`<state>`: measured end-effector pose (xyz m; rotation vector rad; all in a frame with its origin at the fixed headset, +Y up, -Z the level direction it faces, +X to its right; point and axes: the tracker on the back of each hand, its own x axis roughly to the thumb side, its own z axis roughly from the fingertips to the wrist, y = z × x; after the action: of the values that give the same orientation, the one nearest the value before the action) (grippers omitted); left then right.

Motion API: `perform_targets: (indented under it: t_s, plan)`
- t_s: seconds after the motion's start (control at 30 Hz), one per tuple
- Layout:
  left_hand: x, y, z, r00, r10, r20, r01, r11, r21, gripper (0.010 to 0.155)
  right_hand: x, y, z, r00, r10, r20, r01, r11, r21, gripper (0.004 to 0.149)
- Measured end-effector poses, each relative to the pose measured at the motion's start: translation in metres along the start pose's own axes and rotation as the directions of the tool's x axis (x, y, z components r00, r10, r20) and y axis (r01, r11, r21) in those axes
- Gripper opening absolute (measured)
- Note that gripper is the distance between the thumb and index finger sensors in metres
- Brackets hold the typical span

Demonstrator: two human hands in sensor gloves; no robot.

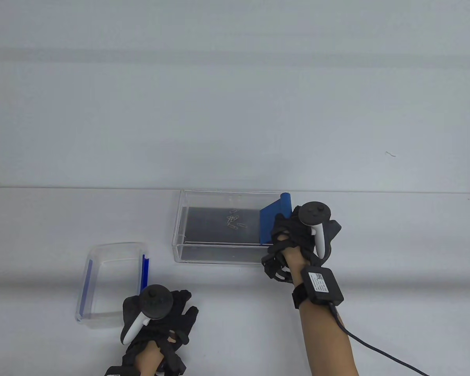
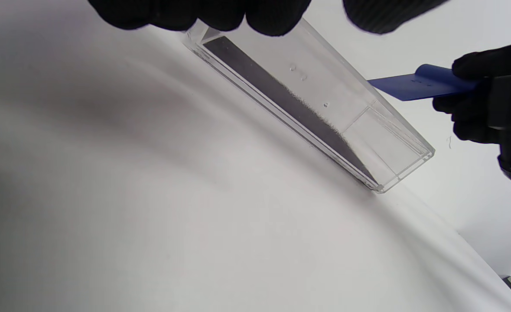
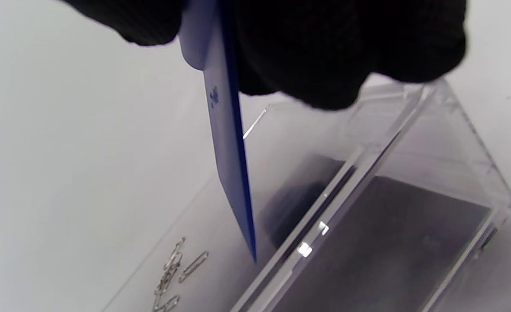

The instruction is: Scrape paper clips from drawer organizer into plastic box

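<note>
The scraper (image 1: 273, 223) shows only its blade and top edge in the table view; the right hand (image 1: 297, 239) covers where it is gripped; in the right wrist view the glove hides that grip too — the fingers (image 3: 346, 47) run off the top edge; the paper clips (image 1: 233, 221) are too small to count, and that view's bottom edge cuts them; the left hand (image 1: 156, 313) hides the plastic box's (image 1: 109, 250) near right corner — whether it touches is unclear.

scraper (image 1: 273, 221) blue | organizer (image 1: 188, 235) clear | box (image 1: 87, 282) clear, blue-edged | gloves black
</note>
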<state>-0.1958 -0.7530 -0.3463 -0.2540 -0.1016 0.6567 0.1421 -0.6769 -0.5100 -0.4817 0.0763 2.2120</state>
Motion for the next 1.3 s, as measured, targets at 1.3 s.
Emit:
perform_targets:
  t_s: [1.3]
  plan:
    - [0.005, 0.001, -0.003, 0.999, -0.049, 0.014, 0.049, 0.999, -0.008, 0.068, 0.032, 0.051, -0.004, 0.988, 0.140, 0.064, -0.139, 0.990, -0.017, 0.073]
